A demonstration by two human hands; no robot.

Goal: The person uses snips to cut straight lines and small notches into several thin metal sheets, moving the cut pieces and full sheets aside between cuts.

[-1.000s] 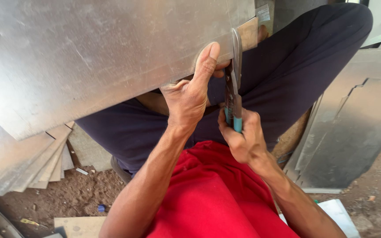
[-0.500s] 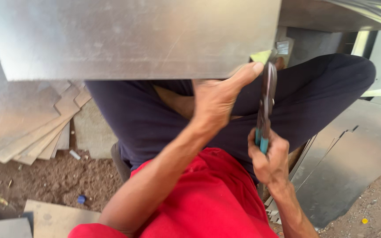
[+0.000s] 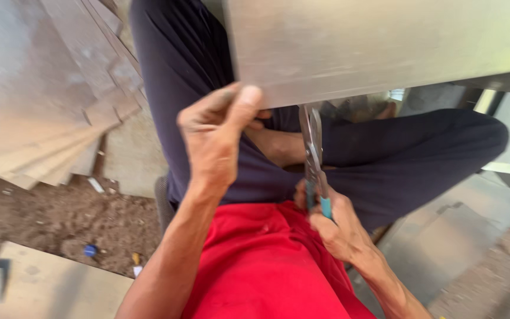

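Observation:
My left hand point(image 3: 216, 133) pinches the near edge of a large grey metal sheet point(image 3: 379, 44), thumb on top at its lower left corner. The sheet fills the upper right of the view, held over my lap. My right hand point(image 3: 334, 224) grips the blue handles of metal tin snips point(image 3: 313, 156). The snips point up, their blades meeting the sheet's near edge just right of my left thumb. I sit cross-legged in dark trousers and a red shirt.
A stack of cut metal sheets point(image 3: 42, 100) lies at the left on the dirt ground point(image 3: 60, 218). More flat sheets lie at the lower left point(image 3: 42, 286) and at the right point(image 3: 461, 236). Small scraps dot the dirt.
The view has swung right and the sheet has shifted right across my lap. My left hand moved from the sheet's right corner to its left corner; the snips stay at the edge.

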